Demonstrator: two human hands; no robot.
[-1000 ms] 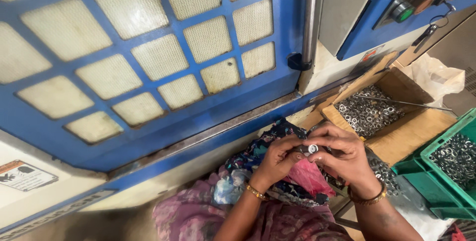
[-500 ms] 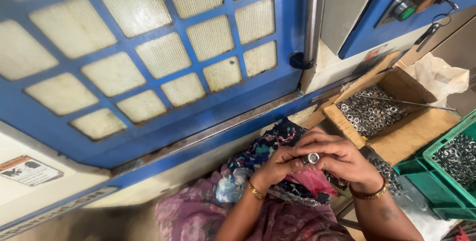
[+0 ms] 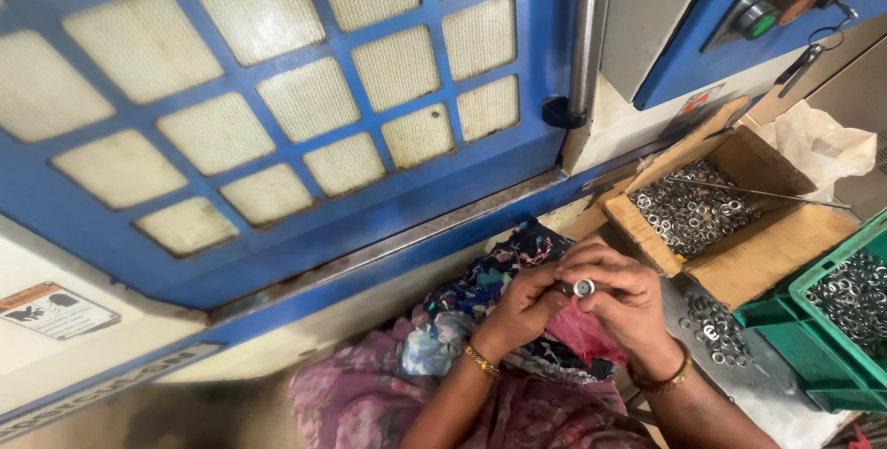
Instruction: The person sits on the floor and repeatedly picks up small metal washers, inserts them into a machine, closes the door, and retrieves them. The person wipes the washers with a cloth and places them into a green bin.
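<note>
Both hands (image 3: 577, 301) pinch small metal ring (image 3: 583, 287) between fingertips.

Blue machine guard door (image 3: 277, 135) with cream mesh panes fills upper left. Grey control cabinet (image 3: 661, 6) at upper right. Daylight even. Cream machine base (image 3: 111, 357) below.

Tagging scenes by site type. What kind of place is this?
Likely a factory floor: a blue machine guard door with mesh panels, control buttons, and a cardboard box and green crate full of metal rings.
</note>
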